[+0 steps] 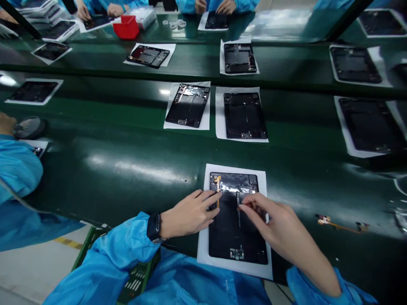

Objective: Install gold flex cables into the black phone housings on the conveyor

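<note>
Lower centre: narrow dark strip [238, 198] pinched by right hand's [276, 222] fingers; left hand [190, 214] spread; orange ribbon cable [218, 183] could be creased by pressure.

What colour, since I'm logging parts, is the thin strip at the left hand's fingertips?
Orange-gold; the thin strip near the left hand shows in the head view.

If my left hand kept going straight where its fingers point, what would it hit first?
Probably the thin strip by your right hand, or that hand's fingertips, over the open device; the depth is hard to judge.
</note>
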Demonstrator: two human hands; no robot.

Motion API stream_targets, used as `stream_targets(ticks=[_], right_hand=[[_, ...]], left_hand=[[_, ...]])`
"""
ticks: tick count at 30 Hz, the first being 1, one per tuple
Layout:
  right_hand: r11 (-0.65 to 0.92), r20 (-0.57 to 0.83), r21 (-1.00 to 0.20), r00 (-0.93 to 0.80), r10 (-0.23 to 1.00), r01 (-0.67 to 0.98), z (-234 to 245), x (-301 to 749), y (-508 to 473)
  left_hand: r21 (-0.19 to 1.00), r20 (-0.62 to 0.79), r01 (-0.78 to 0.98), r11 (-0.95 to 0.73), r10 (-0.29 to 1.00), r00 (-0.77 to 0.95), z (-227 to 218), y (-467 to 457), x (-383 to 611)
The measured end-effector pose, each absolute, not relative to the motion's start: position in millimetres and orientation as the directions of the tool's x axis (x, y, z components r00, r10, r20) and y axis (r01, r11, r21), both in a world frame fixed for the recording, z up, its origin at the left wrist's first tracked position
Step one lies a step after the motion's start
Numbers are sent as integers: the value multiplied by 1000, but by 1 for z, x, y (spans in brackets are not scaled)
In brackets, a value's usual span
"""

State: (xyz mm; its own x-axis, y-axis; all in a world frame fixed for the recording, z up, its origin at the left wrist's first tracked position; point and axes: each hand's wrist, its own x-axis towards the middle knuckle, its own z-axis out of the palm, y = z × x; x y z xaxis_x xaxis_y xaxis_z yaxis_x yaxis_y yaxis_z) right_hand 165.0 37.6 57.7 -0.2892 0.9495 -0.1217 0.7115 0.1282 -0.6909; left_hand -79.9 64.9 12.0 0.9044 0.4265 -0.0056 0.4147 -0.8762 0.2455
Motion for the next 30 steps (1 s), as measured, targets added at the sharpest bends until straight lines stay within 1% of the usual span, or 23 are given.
stream_targets(ticks=[3, 6, 9, 12, 15, 20, 24, 30], right_hand=[[191, -48, -671, -299, 953, 717, 39, 159, 19], [268, -5, -613, -343, 939, 744, 26, 148, 8], [354, 14, -535, -411, 912, 767, 21, 137, 6], [424, 16, -474, -474, 881, 772, 20, 127, 7], [467, 15, -424, -510, 860, 776, 18, 120, 9], [499, 20, -356, -528, 849, 790, 18, 116, 10], [480, 28, -350, -503, 864, 804, 21, 113, 8], [415, 59, -395, -428, 902, 819, 19, 102, 7]], left_hand=[[307, 9, 400, -863, 423, 906, 10, 67, -82], [411, 72, 365, -835, 429, 900, 8, 73, -86], [514, 157, 378, -770, 518, 841, 7, 82, -91], [562, 187, 427, -708, 612, 769, 3, 91, -96], [572, 172, 440, -692, 626, 761, -1, 95, -97], [568, 130, 432, -700, 595, 793, -4, 91, -94], [548, 93, 436, -714, 570, 816, -4, 85, -92], [499, 68, 473, -726, 577, 814, -10, 78, -88]])
